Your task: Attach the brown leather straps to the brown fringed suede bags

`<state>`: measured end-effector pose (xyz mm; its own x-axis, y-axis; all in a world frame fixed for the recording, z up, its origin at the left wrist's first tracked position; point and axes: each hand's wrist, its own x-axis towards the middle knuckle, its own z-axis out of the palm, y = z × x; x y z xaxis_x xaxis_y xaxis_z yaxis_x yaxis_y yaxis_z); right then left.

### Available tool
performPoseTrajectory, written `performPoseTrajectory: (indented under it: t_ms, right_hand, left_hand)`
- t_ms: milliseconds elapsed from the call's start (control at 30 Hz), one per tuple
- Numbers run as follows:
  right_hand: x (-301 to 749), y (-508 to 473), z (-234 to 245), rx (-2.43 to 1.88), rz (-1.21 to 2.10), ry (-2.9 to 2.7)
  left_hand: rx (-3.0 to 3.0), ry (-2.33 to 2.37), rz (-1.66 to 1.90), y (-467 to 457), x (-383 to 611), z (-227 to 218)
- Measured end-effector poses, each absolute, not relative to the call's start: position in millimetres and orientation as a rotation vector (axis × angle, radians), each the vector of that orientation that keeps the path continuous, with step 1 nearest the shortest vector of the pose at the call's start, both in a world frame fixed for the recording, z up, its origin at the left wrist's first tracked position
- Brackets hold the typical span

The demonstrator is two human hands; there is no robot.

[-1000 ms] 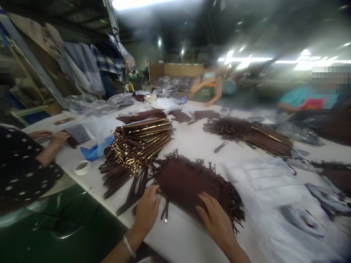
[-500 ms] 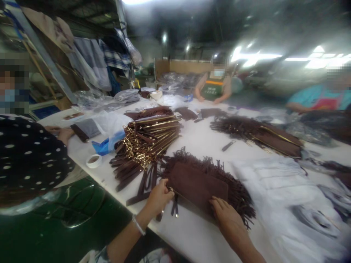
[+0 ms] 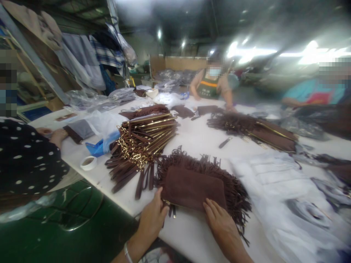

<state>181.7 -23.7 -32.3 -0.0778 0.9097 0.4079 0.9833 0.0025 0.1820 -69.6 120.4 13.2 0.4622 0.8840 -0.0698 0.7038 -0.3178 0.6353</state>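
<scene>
A brown zip pouch [image 3: 194,186] lies flat in front of me, its gold zip edge towards me. Beneath it and out past its far and right sides spreads a mass of brown fringe [image 3: 236,197]. Beside the pouch's near left corner is my left hand [image 3: 152,212], thumb and forefinger apart, with nothing seen in it. My right hand [image 3: 221,223] rests its outstretched fingers on the near edge, right of the middle; its thumb is hidden. A dark strap end with a metal tip [image 3: 174,212] pokes out below the zip.
Left of the pouch is a heap of brown zip pouches with gold clasps [image 3: 148,135]. A tape roll [image 3: 88,163] and blue tape dispenser [image 3: 95,148] lie beyond. White sheeting [image 3: 263,175] covers the right side. Co-workers sit around the table, one in a polka-dot top [image 3: 30,157].
My left hand has let go of the zip end and its fingers have spread. The right hand stays on the pouch edge. Across the table, a co-worker's arm has reached towards the fringed pile.
</scene>
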Motion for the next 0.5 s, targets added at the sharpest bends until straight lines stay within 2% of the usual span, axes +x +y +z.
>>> performPoseTrajectory:
  t_ms: [133, 300, 500]
  right_hand:
    - [182, -25, -28, -2.028, -0.622, -2.171]
    - [180, -25, -31, -2.036, -0.613, -2.139]
    - [188, -33, -30, -2.013, -0.535, -2.036]
  left_hand:
    - [2.254, 1.291, 0.343, 116, -74, 6]
    - [2.193, 1.296, 0.466, 115, -77, -10]
    - [1.25, 1.174, 0.545, 106, -74, 5]
